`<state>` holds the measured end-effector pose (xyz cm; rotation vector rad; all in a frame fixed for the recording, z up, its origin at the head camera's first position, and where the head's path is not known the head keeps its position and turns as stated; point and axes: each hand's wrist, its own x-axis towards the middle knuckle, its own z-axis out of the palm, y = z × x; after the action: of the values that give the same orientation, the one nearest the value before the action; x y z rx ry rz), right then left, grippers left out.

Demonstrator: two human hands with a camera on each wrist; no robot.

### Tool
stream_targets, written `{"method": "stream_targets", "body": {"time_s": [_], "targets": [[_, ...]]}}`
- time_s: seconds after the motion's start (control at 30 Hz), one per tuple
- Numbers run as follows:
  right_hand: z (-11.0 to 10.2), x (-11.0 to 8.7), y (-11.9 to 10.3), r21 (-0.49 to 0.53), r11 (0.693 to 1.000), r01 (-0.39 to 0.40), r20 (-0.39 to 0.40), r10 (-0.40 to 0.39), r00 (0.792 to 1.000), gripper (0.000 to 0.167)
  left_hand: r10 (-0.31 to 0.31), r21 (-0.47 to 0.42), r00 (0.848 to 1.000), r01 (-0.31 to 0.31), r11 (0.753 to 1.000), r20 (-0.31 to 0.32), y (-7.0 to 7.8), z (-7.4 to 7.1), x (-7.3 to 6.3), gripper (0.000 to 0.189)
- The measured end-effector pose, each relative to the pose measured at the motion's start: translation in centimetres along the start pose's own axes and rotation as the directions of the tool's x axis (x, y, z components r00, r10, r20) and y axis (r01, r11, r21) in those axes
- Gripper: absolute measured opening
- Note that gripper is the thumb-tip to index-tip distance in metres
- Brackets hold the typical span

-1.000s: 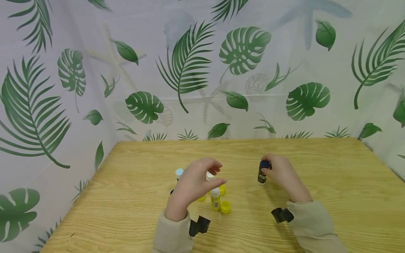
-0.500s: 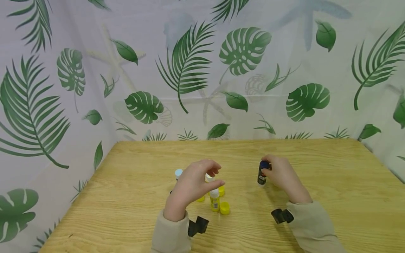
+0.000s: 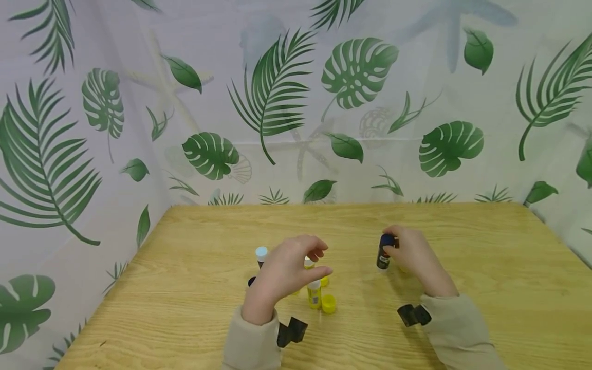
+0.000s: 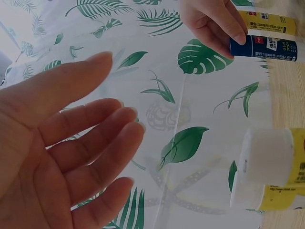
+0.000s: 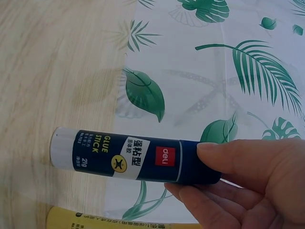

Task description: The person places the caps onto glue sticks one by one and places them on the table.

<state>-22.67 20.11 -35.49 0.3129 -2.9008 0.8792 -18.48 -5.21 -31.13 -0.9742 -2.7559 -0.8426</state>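
Observation:
My right hand (image 3: 416,259) pinches the dark blue cap of a navy glue stick (image 3: 383,257), which is upright with its white base down. Whether that base touches the table I cannot tell. Beside it, partly hidden by the hand, is a yellow glue stick (image 4: 274,23), also visible along the bottom of the right wrist view. My left hand (image 3: 288,266) hovers with relaxed, parted fingers and holds nothing. Close to it stands an uncapped yellow glue stick (image 3: 315,296) with a white top, and another white-topped yellow one (image 3: 309,263) is behind, partly covered by the fingers.
Yellow caps (image 3: 329,303) lie by the yellow glue sticks. Left of my left hand are a white-topped dark stick (image 3: 261,255) and a dark cap (image 3: 252,281), both partly hidden. The wooden table (image 3: 185,318) meets a leaf-print cloth (image 3: 287,180) at the back.
Both hands stay almost where they were. My left hand has shifted very slightly, covering more of the white tops; the right keeps its pinch on the navy glue stick.

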Motion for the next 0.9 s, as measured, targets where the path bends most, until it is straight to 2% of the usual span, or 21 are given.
{"method": "stream_targets", "body": {"time_s": [0.5, 0.9], "targets": [[-0.24, 0.23, 0.15, -0.015, 0.999, 0.031, -0.005, -0.031, 0.999, 0.034, -0.005, -0.01, 1.0, 0.005, 1.0, 0.007, 0.17, -0.02, -0.02, 0.031], [-0.45, -0.31, -0.04, -0.016, 1.0, -0.011, 0.001, 0.011, 1.0, 0.041, 0.006, -0.006, 1.0, -0.006, 1.0, 0.017, 0.01, 0.03, -0.17, 0.029]]}}
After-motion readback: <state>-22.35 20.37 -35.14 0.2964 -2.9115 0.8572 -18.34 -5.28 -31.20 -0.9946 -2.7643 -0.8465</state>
